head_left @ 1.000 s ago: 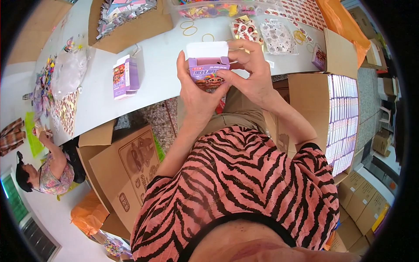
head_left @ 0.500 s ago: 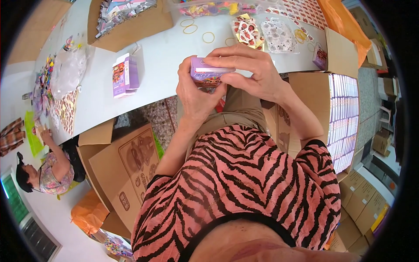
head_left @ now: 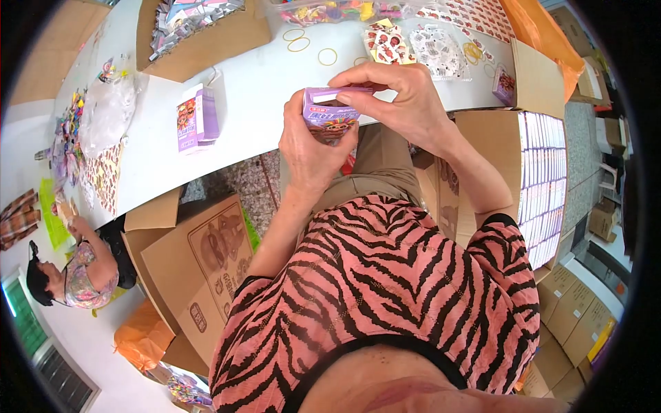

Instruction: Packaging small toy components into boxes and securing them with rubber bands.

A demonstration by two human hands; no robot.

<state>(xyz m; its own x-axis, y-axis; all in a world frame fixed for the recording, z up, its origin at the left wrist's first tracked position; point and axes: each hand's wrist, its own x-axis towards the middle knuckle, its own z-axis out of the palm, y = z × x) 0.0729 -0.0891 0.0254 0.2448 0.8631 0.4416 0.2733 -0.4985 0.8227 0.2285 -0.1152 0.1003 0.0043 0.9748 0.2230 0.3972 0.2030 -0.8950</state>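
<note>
A small purple carton [head_left: 332, 118] with a colourful printed front is held over the table's near edge. My left hand [head_left: 303, 157] wraps round its left side and underside, thumb at the lower front. At the carton's top, my right hand [head_left: 416, 103] pinches the lid flap between thumb and fingers; a dark gap shows under the flap. What lies inside the carton is hidden. Another purple carton [head_left: 187, 124] stands on the table to the left, with its top flap raised.
A cardboard box of grey-white pieces [head_left: 206, 43] and a clear tub [head_left: 330, 12] stand at the back. Rubber bands [head_left: 327, 56], sticker packs [head_left: 389, 45] and a clear bag of printed pieces [head_left: 441, 51] lie nearby. Right is a carton packed with boxes [head_left: 544, 186]; a co-worker [head_left: 86, 265] sits left.
The carton's lid flap has lifted, and a dark gap now shows at its top. My right thumb and fingers have moved to the flap; my left hand keeps its hold.
</note>
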